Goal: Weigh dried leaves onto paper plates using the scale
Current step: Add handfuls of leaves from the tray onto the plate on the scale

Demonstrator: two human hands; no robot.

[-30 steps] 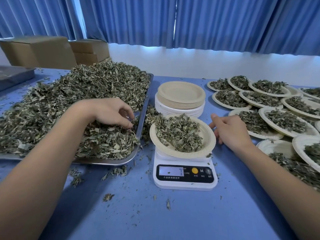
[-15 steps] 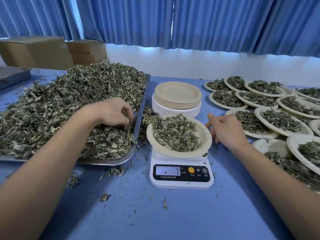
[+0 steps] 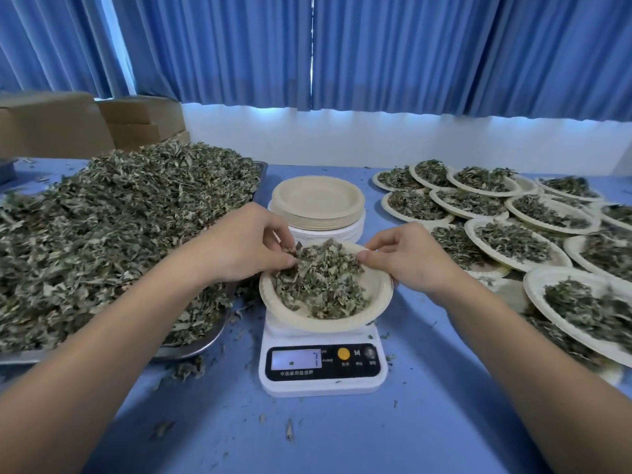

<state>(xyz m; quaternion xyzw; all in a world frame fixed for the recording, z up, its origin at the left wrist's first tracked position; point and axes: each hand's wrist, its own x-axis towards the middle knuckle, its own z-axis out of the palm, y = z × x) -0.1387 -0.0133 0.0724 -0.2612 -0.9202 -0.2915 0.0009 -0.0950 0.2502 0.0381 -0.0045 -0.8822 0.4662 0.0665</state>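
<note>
Both hands moved to the round beige paper plate point(image 3: 378, 292) on the white scale point(image 3: 323, 384), left hand point(image 3: 239, 248) pinching dried leaves point(image 3: 321, 282), right hand point(image 3: 407, 260) seemingly gripping its rim; many filled plates point(image 3: 535, 285), stacked empties point(image 3: 318, 200) left

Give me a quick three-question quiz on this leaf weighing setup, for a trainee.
1. Which hand grips the rim of the plate on the scale?
2. True or false: that plate is empty.
3. Where is the stack of empty plates? A) behind the scale B) in front of the scale C) under the scale
Key: 1, the right hand; 2, false, it holds dried leaves; 3, A.
</note>
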